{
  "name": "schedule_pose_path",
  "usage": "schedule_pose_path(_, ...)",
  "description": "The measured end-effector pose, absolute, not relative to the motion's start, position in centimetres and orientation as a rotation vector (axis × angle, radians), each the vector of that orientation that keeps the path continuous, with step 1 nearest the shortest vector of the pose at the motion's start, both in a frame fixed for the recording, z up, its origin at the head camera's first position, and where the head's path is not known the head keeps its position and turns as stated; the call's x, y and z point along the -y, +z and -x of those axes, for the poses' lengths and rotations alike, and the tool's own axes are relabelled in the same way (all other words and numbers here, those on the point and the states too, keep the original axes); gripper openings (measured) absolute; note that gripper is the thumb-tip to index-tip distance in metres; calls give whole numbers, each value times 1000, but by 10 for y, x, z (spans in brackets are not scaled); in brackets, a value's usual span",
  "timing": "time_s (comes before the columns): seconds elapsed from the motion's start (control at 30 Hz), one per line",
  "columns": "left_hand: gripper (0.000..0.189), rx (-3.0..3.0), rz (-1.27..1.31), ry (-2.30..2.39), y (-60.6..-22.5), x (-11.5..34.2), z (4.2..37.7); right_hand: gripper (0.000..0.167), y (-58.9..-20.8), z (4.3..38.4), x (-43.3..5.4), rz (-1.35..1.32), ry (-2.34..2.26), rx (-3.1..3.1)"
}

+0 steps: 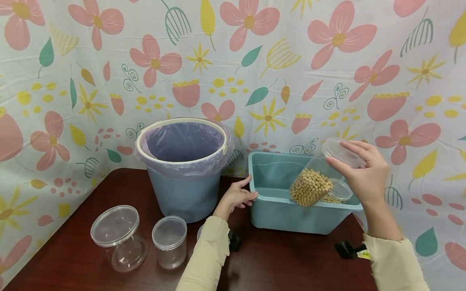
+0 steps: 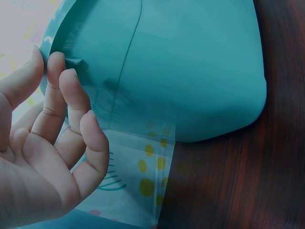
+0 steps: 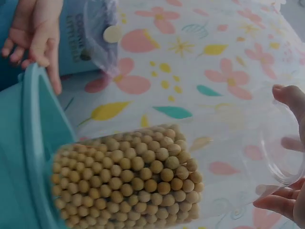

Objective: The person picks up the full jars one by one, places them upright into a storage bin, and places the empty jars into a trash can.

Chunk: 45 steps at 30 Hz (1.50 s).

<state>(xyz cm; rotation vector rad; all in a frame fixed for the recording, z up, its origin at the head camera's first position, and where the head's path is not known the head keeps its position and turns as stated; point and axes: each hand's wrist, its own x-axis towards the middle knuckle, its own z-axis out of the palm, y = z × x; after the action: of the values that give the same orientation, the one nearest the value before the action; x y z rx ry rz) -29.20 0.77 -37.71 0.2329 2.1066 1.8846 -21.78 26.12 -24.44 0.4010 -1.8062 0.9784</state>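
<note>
In the head view my right hand (image 1: 369, 171) grips a clear plastic jar of soybeans (image 1: 311, 188) by its lid end (image 1: 342, 152). The jar leans over the right part of a teal bin (image 1: 287, 216), with the beans gathered at its lower end. Behind it, inside the bin, a second lidded jar (image 1: 340, 190) with beans is partly hidden. My left hand (image 1: 236, 196) is at the bin's left end; in the left wrist view thumb and forefinger pinch its rim (image 2: 46, 47). The right wrist view shows the soybeans (image 3: 128, 176) close up.
A blue bucket (image 1: 183, 194) lined with a purplish bag stands left of the bin. Two clear lidded jars, one wide (image 1: 120, 238) and one small (image 1: 170, 242), are at the front left of the dark table (image 1: 276, 262). A flowered cloth hangs behind.
</note>
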Motion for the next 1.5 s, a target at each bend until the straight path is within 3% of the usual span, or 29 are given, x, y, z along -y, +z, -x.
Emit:
schedule_pose_path(0.43,68,-2101,-260,1892,-375,-7,291,50,-272,245,-259,-291,823,1781)
schedule_pose_path(0.9,67,-2110,-227,1883,-377,-9,292,53,-336,269,-265,-317,747,1923)
schedule_pose_path(1.5,67,-2106,-228,1895,-377,-7,290,50,-373,271,-266,-246,795,2244)
